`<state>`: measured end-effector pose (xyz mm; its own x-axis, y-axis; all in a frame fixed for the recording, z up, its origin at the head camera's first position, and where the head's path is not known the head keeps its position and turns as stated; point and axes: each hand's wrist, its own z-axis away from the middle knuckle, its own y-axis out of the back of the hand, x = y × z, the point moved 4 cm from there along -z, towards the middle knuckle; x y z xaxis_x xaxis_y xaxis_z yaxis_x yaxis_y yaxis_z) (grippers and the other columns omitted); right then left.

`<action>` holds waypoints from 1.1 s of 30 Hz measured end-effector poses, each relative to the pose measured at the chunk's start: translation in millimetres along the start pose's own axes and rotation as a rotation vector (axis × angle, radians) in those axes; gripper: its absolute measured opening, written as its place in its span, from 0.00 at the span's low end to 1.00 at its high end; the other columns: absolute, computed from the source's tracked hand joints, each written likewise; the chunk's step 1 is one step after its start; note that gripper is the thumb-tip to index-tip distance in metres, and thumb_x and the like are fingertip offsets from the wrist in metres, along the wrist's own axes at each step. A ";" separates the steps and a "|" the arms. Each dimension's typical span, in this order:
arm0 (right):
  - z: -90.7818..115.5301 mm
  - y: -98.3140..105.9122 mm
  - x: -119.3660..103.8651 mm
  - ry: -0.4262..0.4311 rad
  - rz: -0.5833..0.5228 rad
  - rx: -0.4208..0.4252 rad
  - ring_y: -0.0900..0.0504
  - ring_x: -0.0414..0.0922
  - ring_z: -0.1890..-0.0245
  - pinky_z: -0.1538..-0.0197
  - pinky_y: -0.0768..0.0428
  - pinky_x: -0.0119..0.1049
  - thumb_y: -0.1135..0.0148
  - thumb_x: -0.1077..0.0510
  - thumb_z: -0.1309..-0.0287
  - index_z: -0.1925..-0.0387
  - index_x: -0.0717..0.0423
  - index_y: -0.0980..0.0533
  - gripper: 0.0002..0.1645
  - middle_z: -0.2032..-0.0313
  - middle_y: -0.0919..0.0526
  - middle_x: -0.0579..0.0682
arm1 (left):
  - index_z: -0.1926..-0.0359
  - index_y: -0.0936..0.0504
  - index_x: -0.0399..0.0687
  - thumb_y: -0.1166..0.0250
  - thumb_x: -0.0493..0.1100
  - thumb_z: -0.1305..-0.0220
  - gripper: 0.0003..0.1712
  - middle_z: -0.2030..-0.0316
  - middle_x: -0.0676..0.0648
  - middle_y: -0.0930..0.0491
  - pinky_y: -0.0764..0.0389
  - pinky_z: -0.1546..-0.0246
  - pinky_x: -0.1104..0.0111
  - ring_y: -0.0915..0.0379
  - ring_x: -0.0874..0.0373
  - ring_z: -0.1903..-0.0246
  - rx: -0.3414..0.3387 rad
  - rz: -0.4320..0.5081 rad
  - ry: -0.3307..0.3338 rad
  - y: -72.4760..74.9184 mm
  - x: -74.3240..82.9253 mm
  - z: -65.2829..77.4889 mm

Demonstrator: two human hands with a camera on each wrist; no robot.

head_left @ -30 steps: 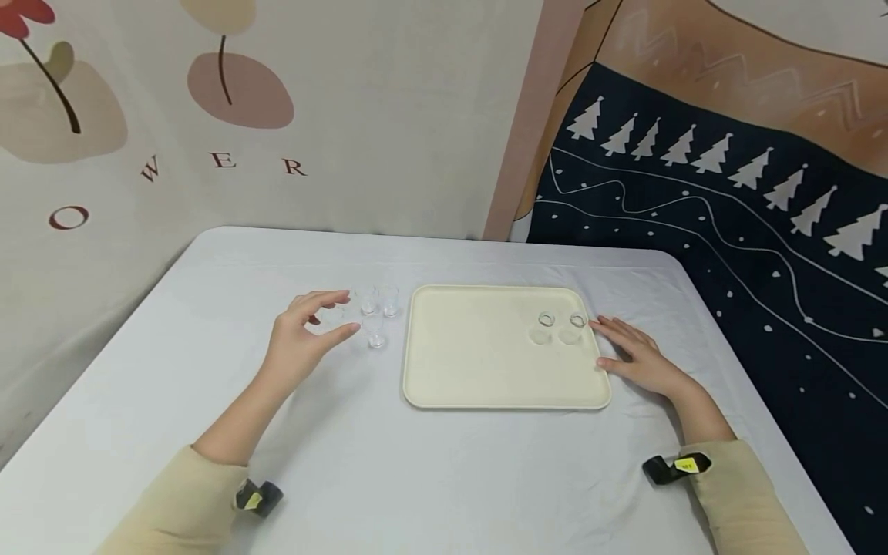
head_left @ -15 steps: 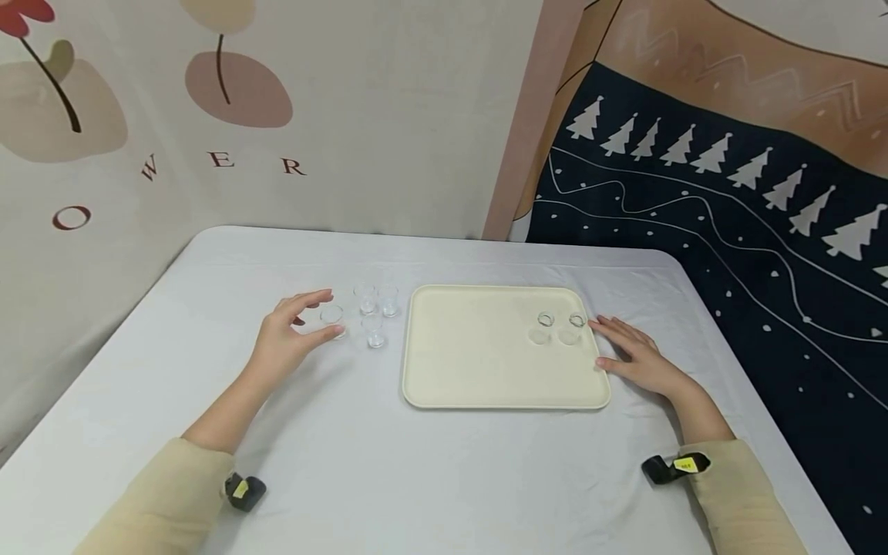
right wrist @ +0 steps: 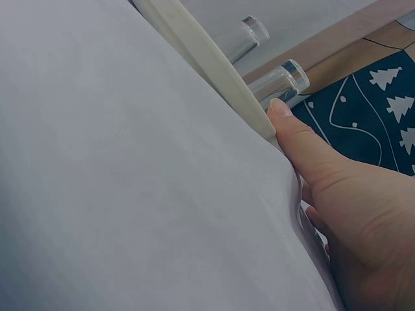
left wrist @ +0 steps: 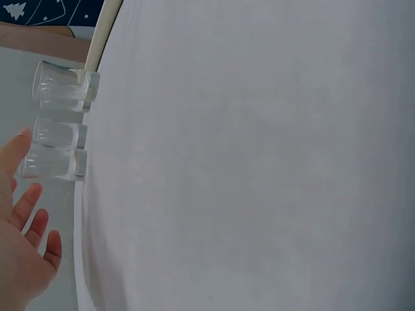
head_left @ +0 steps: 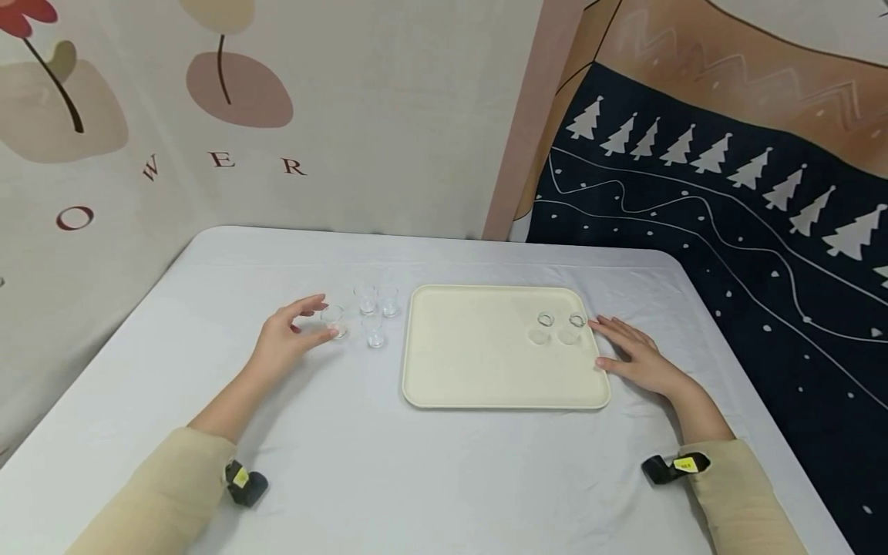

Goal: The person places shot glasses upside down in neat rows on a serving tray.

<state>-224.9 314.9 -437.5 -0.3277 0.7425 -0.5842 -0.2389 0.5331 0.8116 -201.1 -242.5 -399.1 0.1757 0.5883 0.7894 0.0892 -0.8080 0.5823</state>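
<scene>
Several small clear shot glasses stand upright on the white cloth left of the tray. My left hand (head_left: 280, 335) is at the leftmost shot glass (head_left: 334, 321), thumb on the near side and fingers on the far side, with a gap between them. In the left wrist view the thumb tip lies right by this shot glass (left wrist: 55, 162) and the other fingers are loosely bent. At the cream tray (head_left: 486, 385), my right hand (head_left: 641, 358) rests its straight fingers and thumb along the right edge. Two shot glasses (head_left: 546, 327) (head_left: 574, 327) sit upside down near that edge.
Three more upright shot glasses, one of them nearer (head_left: 375, 333), stand between the left hand and the tray. White cloth covers the table (head_left: 430, 478). Behind it hang a pale printed curtain (head_left: 388, 139) and a dark tree-patterned cloth (head_left: 638, 193).
My left hand has moved left and slightly down, from between the glasses to the leftmost shot glass, and its thumb and fingers have drawn a little closer. The right hand has stayed put.
</scene>
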 end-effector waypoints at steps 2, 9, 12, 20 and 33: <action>0.0 -0.2 0.0 0.000 0.002 -0.002 0.59 0.64 0.29 0.35 0.65 0.64 0.38 0.47 0.39 0.29 0.53 0.42 0.41 0.29 0.50 0.64 | 0.35 0.31 0.39 0.28 0.47 0.44 0.38 0.45 0.40 0.24 0.36 0.51 0.56 0.36 0.45 0.44 -0.007 -0.001 -0.002 -0.9 -4.6 -0.7; -0.3 -0.4 1.4 0.000 -0.001 -0.007 0.59 0.63 0.29 0.35 0.66 0.64 0.38 0.47 0.38 0.28 0.53 0.42 0.41 0.29 0.50 0.64 | 0.36 0.31 0.38 0.28 0.46 0.44 0.38 0.45 0.35 0.27 0.37 0.45 0.47 0.37 0.40 0.43 -0.051 0.018 0.049 -5.4 -15.8 -1.7; -0.7 -0.3 2.0 0.002 0.001 -0.007 0.59 0.63 0.29 0.35 0.66 0.64 0.38 0.47 0.38 0.28 0.53 0.42 0.41 0.29 0.50 0.64 | 0.36 0.31 0.38 0.28 0.46 0.44 0.38 0.43 0.33 0.29 0.41 0.40 0.43 0.40 0.37 0.40 -0.084 0.032 0.076 -8.7 -18.6 -2.3; -0.6 -0.3 2.2 0.003 0.006 -0.005 0.59 0.63 0.29 0.35 0.66 0.63 0.38 0.47 0.38 0.28 0.53 0.42 0.41 0.29 0.50 0.64 | 0.37 0.31 0.32 0.28 0.46 0.45 0.38 0.45 0.30 0.29 0.43 0.38 0.45 0.42 0.34 0.38 -0.098 0.017 0.109 -15.6 -23.2 -4.7; -0.5 0.2 -0.2 0.000 0.002 -0.006 0.59 0.64 0.29 0.35 0.66 0.63 0.38 0.47 0.39 0.29 0.54 0.42 0.42 0.29 0.49 0.64 | 0.45 0.23 0.33 0.29 0.44 0.43 0.28 0.55 0.35 0.25 0.32 0.48 0.51 0.33 0.42 0.52 -0.028 -0.061 0.082 -19.6 -23.8 -3.7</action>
<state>-225.3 314.6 -437.3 -0.3277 0.7435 -0.5829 -0.2438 0.5295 0.8125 -210.7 -240.6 -428.5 0.0895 0.6377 0.7651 0.0693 -0.7703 0.6339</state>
